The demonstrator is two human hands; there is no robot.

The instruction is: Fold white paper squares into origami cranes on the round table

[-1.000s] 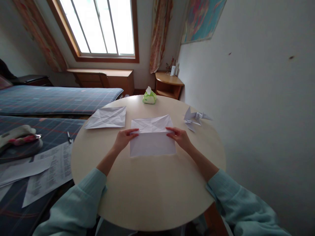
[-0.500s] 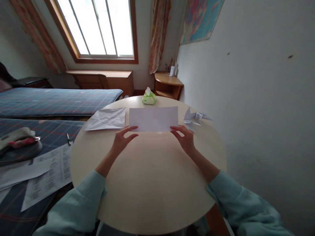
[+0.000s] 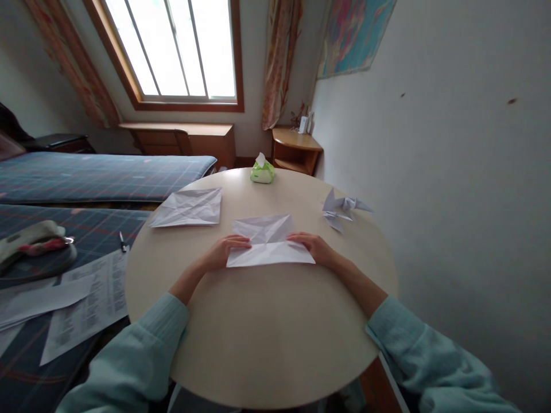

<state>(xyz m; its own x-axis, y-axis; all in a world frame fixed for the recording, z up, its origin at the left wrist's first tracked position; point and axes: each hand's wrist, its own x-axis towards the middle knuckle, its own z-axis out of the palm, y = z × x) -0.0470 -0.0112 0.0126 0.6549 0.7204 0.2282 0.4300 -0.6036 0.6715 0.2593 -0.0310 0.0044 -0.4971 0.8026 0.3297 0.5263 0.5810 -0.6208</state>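
A creased sheet of white paper [image 3: 270, 253] rests on the round table [image 3: 267, 321] before me, its near part a smooth band and its far part showing crossing creases. My left hand [image 3: 224, 250] grips its left side, fingers closed over the top. On the right side, my right hand [image 3: 314, 248] holds the paper the same way, fingertips on its surface. Both thumbs are mostly hidden. To the left lies another creased white sheet [image 3: 191, 207]. A folded white paper figure with pointed ends [image 3: 342, 209] stands to the right.
A green tissue pack [image 3: 262, 172] sits at the table's far edge. Printed sheets [image 3: 88, 301], a pen [image 3: 123, 242] and a bag-like item [image 3: 37, 244] lie on the plaid bed at left. A white wall [image 3: 465, 201] runs along the right.
The paper was tilted up, showing a plain face; now it lies lower and nearer, its creased side visible. Both hands have come closer together and their fingers now lie over the paper.
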